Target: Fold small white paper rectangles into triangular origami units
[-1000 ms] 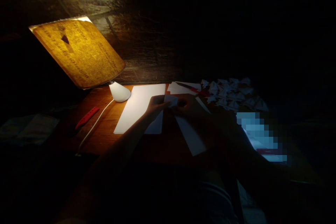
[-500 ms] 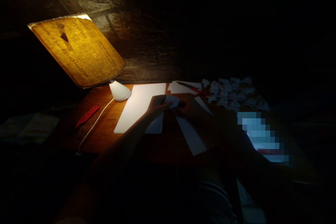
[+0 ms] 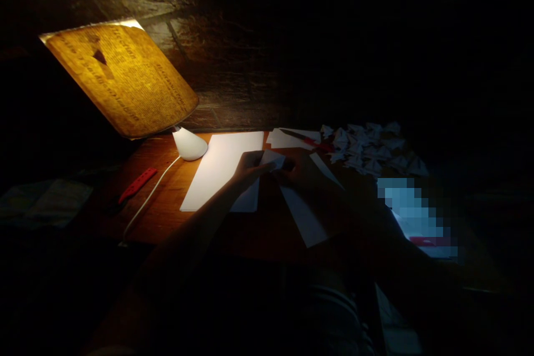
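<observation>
A small folded piece of white paper (image 3: 273,159) is held between both hands above the table. My left hand (image 3: 249,168) pinches its left side, thumb along the front. On the other side my right hand (image 3: 297,168) grips the paper's right edge; its fingers are dark and partly hidden. Beneath the left hand lies a stack of white sheets (image 3: 221,169). Below the right hand a white paper strip (image 3: 304,219) rests on the wood, and another strip (image 3: 327,171) shows behind that hand.
A lamp with a yellow printed shade (image 3: 125,78) and white base (image 3: 189,144) lights the table's left. Near its cord lies a red-handled cutter (image 3: 139,184). Red-handled scissors (image 3: 311,141) lie on paper. Many folded paper pieces (image 3: 371,147) cover the back right, near a glowing blurred screen (image 3: 417,217).
The folded paper in my hands has shifted slightly and shows a more pointed, triangular shape. Both hands stay in nearly the same place.
</observation>
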`<state>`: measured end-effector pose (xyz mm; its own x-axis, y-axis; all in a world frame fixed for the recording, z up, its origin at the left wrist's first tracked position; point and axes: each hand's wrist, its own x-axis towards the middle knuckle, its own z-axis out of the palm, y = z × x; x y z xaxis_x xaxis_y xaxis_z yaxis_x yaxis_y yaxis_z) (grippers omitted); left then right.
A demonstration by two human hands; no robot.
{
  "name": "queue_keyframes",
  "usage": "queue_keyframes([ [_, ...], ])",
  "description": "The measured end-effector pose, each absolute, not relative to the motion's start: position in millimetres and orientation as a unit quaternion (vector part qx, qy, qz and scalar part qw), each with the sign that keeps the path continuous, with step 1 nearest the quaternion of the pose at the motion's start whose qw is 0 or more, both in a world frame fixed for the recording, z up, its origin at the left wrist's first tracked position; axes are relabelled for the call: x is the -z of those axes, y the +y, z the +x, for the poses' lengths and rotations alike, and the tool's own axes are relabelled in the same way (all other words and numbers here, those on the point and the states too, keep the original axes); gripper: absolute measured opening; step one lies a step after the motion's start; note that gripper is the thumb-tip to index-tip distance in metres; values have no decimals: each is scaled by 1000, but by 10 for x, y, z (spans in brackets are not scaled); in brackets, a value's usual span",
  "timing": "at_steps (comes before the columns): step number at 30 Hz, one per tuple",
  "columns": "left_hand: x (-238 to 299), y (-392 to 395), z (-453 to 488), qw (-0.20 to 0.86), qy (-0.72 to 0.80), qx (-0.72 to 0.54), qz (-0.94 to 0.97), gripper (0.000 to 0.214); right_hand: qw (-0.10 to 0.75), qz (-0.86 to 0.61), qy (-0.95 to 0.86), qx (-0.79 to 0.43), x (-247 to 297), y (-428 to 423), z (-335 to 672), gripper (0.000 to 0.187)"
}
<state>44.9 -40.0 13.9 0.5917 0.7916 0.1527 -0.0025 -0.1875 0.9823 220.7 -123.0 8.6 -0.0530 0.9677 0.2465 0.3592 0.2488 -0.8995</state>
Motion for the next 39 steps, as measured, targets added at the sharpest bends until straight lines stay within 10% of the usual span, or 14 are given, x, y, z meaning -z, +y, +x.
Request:
queue_keyframes([
  [39,-122,-386,493,610,268,-380,642,44,559,-508,-536,-375,-220,-1203,2256,31],
])
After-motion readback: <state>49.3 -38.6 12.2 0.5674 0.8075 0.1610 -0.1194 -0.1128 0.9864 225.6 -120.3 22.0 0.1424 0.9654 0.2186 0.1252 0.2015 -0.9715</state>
